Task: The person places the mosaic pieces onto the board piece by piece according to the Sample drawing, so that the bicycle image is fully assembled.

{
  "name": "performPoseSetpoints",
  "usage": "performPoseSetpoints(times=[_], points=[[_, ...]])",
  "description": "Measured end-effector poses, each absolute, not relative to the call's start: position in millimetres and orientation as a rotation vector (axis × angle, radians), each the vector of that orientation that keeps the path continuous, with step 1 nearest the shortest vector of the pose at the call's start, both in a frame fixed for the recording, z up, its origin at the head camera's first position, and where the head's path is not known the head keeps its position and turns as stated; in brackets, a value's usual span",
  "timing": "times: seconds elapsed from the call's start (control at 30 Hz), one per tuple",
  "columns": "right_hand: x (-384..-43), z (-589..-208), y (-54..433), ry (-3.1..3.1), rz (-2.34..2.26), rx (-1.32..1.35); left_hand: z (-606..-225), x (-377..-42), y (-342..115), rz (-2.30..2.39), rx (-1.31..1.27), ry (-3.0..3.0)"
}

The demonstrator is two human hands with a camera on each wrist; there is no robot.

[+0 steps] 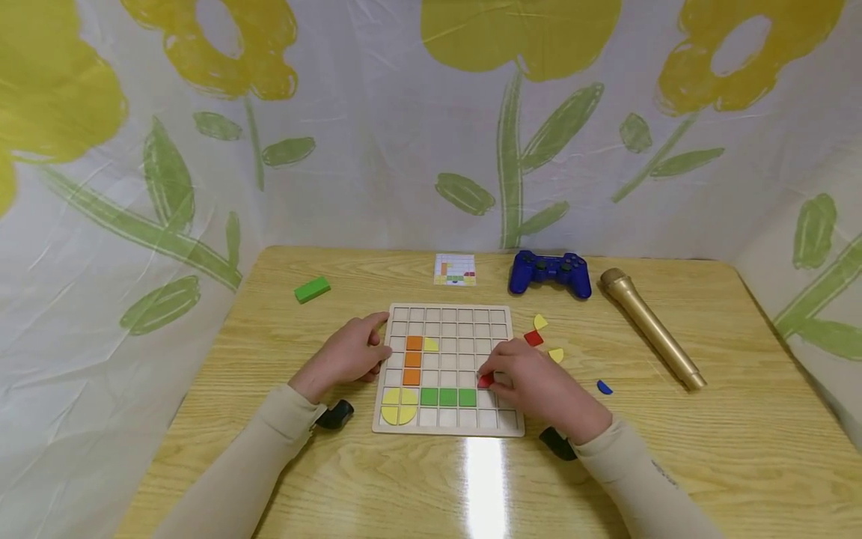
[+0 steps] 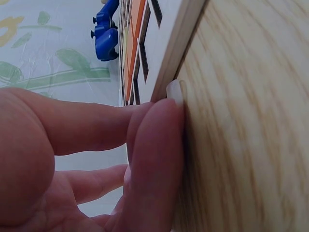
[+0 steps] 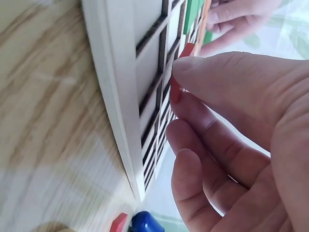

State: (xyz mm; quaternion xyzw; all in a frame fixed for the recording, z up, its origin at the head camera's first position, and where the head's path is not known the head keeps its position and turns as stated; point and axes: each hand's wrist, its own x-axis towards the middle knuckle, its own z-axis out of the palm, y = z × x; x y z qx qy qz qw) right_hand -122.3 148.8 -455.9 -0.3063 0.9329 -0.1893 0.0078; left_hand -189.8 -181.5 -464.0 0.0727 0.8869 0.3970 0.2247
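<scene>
From the board [image 1: 447,359], the table [image 1: 417,486] is lying bare at 6 o'clock. A controller [image 1: 550,274] is blocking 2 o'clock, a green block [image 1: 313,290] 10 o'clock.

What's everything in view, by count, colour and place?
Wooden table: 1, light brown, foreground
Flower-print backdrop: 1, multicoloured, behind table
Grid board: 1, pale, mid-table
Pattern card: 1, multicoloured, behind board
Game controller: 1, blue, right of card
Microphone: 1, gold, right of controller
Block: 1, green, table's left
Square tiles: 6, three orange, three green, on board
Quarter-circle tiles: 7, yellow, five on board, two loose right
Red tiles: 2, red, one held, one loose right
Half-circle tile: 1, blue, left of microphone
Sleeves: 2, beige, forearms
Wrist cameras: 2, black, wrists
Left hand: 1, bare, board's left
Right hand: 1, bare, board's right
</scene>
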Motion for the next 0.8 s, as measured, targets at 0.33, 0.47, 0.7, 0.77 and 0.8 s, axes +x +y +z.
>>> performPoseSetpoints(times=[0.33,0.47,0.7,0.77,0.8], points=[[-123.3,-459.1,148.4,2.928,-0.559,-0.958,-464.5,-189.6,-182.3,1.097,0.209,2.446],[-123.5,-459.0,148.6,2.925,-0.572,-0.957,-465.0,-189.6,-182.6,1.091,0.213,2.451],[-123.1,-458.3,149.5,2.937,-0.560,-0.956,-465.8,-191.3,-182.7,1.085,0.212,2.449],[-122.9,-458.3,149.3,2.936,-0.558,-0.958,-466.2,-191.7,-182.8,1.086,0.209,2.446],[-122.8,-458.4,149.3,2.934,-0.557,-0.960,-466.5,-191.8,-183.0,1.087,0.209,2.445]])
